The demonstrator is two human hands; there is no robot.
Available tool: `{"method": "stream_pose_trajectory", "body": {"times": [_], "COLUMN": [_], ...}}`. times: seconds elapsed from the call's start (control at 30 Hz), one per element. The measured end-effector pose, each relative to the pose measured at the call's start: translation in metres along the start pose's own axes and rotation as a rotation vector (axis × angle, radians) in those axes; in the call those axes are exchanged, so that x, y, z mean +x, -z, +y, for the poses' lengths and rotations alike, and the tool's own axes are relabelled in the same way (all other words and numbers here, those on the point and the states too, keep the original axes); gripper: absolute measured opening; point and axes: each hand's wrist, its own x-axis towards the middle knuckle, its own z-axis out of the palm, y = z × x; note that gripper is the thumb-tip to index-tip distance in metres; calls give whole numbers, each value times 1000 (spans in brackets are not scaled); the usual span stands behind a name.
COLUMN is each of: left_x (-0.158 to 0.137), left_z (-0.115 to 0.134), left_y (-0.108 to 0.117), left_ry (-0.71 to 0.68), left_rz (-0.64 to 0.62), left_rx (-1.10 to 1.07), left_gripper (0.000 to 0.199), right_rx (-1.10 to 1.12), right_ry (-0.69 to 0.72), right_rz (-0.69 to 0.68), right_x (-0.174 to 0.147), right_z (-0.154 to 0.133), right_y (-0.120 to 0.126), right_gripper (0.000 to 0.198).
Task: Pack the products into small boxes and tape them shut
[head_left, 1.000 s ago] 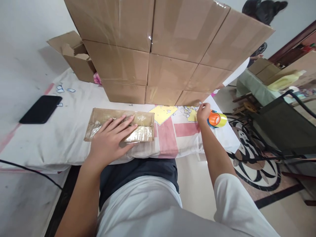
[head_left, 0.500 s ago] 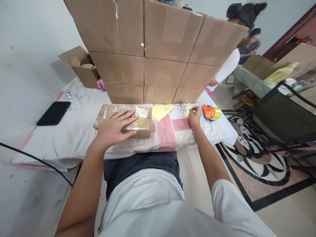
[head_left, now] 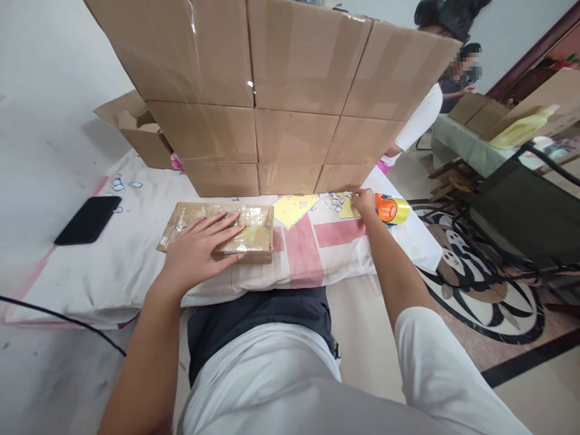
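My left hand (head_left: 198,244) lies flat with its fingers apart on top of a small cardboard box (head_left: 259,228) covered in shiny clear tape. At the wall of stacked cartons, my right hand (head_left: 364,202) has its fingers curled together over a yellow patch on the cloth. What they pinch, if anything, is hidden. Several small white shapes (head_left: 334,203) show just left of those fingers; whether they are loose or printed I cannot tell. Close by on the right, an orange and yellow cylindrical object (head_left: 393,210) lies on its side.
Stacked cartons (head_left: 296,142) rise along the far side of the cloth-covered table (head_left: 131,266). On the left are a black phone-like slab (head_left: 88,220) and an opened carton (head_left: 149,142). Another person's white sleeve (head_left: 419,124) shows behind the stack. A dark chair (head_left: 512,199) stands right.
My right hand has moved slightly right and towards the carton stack, closer to the orange and yellow object. My left hand stays flat on the box. The whole view has shifted a little.
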Motion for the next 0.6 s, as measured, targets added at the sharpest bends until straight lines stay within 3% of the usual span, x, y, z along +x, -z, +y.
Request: {"method": "stream_pose_trajectory", "body": {"times": [0.17, 0.3, 0.43, 0.6], "left_x": [5, 7, 7, 7], "left_z": [0, -2, -4, -5], "left_y": [1, 1, -1, -4], "left_ry": [13, 11, -8, -8], "left_rz": [11, 5, 8, 44], "left_rx": [-25, -27, -27, -14], "left_gripper": [59, 59, 61, 58], "right_rx": [-11, 37, 186, 457], "right_ry": [-128, -204, -265, -240], "right_rz": [37, 80, 65, 59], "right_x": [3, 2, -6, -35], "right_z": [-17, -25, -23, -22], "right_y": [-24, -32, -24, -4], "right_gripper": [24, 12, 14, 20]}}
